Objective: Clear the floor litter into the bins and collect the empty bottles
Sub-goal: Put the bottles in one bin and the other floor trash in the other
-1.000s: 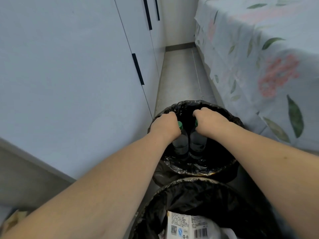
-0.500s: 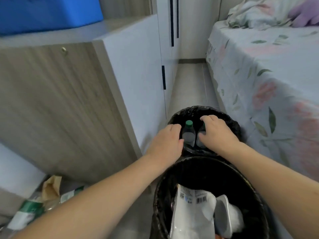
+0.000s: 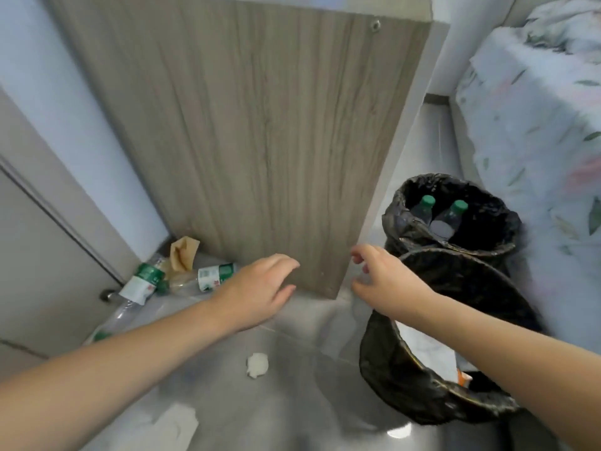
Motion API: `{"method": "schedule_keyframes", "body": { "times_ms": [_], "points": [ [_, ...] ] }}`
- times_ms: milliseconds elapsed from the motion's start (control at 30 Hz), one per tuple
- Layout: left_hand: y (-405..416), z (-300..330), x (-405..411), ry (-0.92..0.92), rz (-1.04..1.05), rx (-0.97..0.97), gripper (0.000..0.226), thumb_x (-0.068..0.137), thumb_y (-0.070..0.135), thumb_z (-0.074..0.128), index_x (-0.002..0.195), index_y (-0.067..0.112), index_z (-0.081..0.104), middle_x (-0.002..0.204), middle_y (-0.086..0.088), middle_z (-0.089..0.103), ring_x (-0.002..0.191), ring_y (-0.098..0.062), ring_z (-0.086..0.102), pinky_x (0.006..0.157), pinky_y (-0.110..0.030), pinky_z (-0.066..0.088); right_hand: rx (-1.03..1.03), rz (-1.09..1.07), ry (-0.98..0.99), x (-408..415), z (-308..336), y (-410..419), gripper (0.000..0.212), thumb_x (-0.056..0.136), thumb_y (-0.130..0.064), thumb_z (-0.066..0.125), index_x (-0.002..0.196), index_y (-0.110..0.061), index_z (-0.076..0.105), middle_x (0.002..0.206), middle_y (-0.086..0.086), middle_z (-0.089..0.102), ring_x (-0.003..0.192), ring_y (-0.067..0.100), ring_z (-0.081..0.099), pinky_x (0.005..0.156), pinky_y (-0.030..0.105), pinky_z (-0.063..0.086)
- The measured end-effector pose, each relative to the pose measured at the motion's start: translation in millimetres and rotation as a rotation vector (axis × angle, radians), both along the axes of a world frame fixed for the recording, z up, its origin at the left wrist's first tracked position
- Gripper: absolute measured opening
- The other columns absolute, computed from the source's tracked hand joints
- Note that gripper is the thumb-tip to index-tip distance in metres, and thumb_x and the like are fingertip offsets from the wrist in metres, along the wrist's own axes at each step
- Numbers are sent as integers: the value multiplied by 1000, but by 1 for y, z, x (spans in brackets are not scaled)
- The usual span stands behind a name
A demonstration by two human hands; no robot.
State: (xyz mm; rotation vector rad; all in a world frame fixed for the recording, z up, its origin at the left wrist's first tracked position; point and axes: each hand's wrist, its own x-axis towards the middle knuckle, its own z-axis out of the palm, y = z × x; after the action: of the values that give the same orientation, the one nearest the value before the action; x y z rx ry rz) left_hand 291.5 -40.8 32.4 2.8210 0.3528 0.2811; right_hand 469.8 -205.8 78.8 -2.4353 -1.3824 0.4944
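A wood-grain cabinet side panel (image 3: 260, 141) fills the upper centre of the frame, and both hands hover in front of its lower edge. The left hand (image 3: 257, 291) is open, fingers spread and empty, above the grey floor (image 3: 292, 402). The right hand (image 3: 387, 281) is also empty, its fingers loosely curled apart, just beside the panel's corner and in front of the near bin.

At centre left, in the corner against the panel, lie two clear plastic bottles with green-and-white labels (image 3: 143, 281) (image 3: 211, 276), a crumpled brown paper bag (image 3: 182, 255) between them. A crumpled white tissue (image 3: 257, 365) sits on the floor at lower centre, and a flat white paper scrap (image 3: 175, 428) lies at the bottom edge.

At right, beside the floral bedsheet (image 3: 536, 131), stand two bins lined with black bags. The far bin (image 3: 500, 242) holds two green-capped bottles (image 3: 422, 211) (image 3: 450, 218) upright. The near bin (image 3: 406, 379) holds white and orange packaging, partly hidden by the right forearm
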Motion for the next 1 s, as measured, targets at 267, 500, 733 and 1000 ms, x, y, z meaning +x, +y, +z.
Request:
{"method": "schedule_keyframes", "body": {
  "times_ms": [267,500,733,1000],
  "points": [
    [109,-61,-128,321,299,11,37,92,29,53,122,8,54,121,-10,56,110,-29,56,89,-38,47,-153,263,7,-86,-51,121,58,88,-27,56,141,-13,37,139,8,43,127,27,45,105,34,38],
    [170,-110,-191,506,725,-74,43,91,24,52,131,7,45,127,-15,51,113,-33,52,91,-39,47,-242,330,63,-147,-130,216,54,86,-28,56,137,-15,42,137,8,45,124,25,45,104,34,40],
    [173,-164,-213,680,945,-90,39,92,31,51,126,15,40,120,-8,61,113,-29,54,78,-33,44,-228,401,-142,-179,-181,305,53,88,-33,52,138,-17,38,138,8,42,129,30,38,105,40,33],
    [170,-184,-228,653,1074,64,45,87,28,55,125,14,37,124,-12,48,112,-29,49,85,-38,41,-307,443,-295,-213,-227,339,43,90,-31,50,129,-16,39,131,8,49,122,31,46,104,42,34]
  ]
}}
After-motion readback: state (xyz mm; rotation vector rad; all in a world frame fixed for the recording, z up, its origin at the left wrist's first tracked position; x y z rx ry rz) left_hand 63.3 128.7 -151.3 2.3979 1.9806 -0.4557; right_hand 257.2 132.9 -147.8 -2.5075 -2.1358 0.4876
